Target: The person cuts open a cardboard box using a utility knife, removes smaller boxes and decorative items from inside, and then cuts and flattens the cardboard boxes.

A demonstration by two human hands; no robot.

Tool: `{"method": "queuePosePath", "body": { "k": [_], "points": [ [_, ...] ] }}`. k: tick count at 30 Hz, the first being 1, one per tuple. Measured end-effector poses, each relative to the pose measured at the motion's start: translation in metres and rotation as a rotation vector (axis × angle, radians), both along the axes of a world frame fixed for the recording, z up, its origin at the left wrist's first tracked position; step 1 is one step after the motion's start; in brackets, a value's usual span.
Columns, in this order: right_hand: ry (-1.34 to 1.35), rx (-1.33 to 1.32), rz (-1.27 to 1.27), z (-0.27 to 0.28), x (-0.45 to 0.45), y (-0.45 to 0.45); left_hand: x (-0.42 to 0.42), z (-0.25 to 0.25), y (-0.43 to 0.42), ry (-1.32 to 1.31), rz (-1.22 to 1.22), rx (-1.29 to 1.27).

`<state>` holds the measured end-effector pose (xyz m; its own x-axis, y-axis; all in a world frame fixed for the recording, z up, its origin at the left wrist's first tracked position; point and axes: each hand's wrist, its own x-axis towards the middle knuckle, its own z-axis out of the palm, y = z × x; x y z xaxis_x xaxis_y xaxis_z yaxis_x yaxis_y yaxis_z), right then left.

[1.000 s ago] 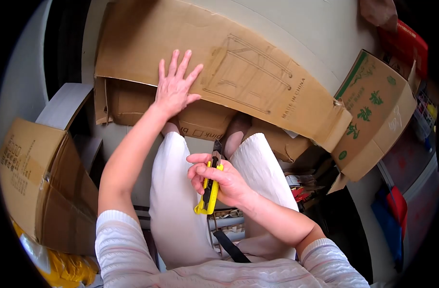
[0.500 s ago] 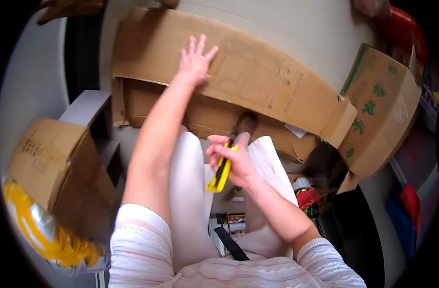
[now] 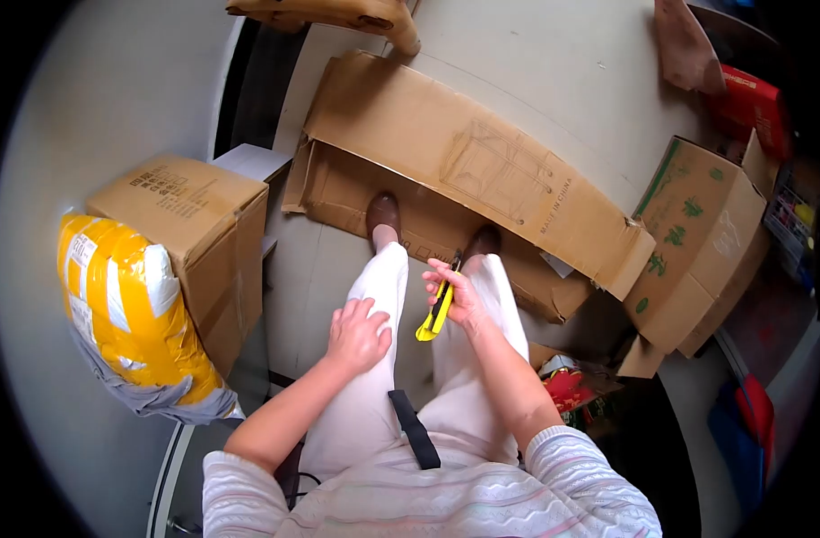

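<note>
My right hand (image 3: 457, 297) is closed around a yellow and black utility knife (image 3: 437, 311), held above my right thigh. My left hand (image 3: 358, 337) rests on my left thigh near the knee, its fingers slightly bent and apart, with nothing in it. Ahead of my legs a long flattened cardboard box (image 3: 410, 125) lies on the floor, one flap printed with a cart drawing and "MADE IN CHINA". My shoes stand on the lower part of that cardboard. Neither hand touches it.
On the left, a cardboard carton (image 3: 190, 211) stands beside a yellow and white taped parcel (image 3: 127, 287). To the right is an opened carton with green plant prints (image 3: 697, 242). A wooden furniture leg (image 3: 401, 31) is at the top. A red box (image 3: 751, 108) sits far right.
My left hand has come back from the cardboard flap and now lies on my left thigh. The right hand still holds the utility knife. The view has shifted, showing more of the left side.
</note>
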<state>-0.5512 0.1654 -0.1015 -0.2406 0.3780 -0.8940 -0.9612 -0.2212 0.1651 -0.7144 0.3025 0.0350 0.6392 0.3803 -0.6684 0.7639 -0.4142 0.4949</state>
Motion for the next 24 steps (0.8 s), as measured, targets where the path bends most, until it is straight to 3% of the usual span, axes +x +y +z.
{"method": "queuePosePath", "body": {
  "k": [5, 10, 15, 24],
  "points": [
    [-0.071, -0.053, -0.135, 0.098, 0.061, -0.018, -0.002, -0.006, -0.004, 0.159, 0.026, -0.073],
    [-0.321, -0.043, -0.144, 0.215, 0.108, -0.051, 0.004, -0.006, 0.012, 0.248, -0.057, -0.099],
    [-0.453, -0.072, -0.163, 0.332, 0.103, -0.063, -0.008, 0.040, 0.017, 0.314, -0.266, -0.127],
    [-0.635, -0.119, -0.176, 0.397, 0.118, -0.064, -0.020, 0.086, 0.023, 0.355, -0.381, -0.266]
  ]
}}
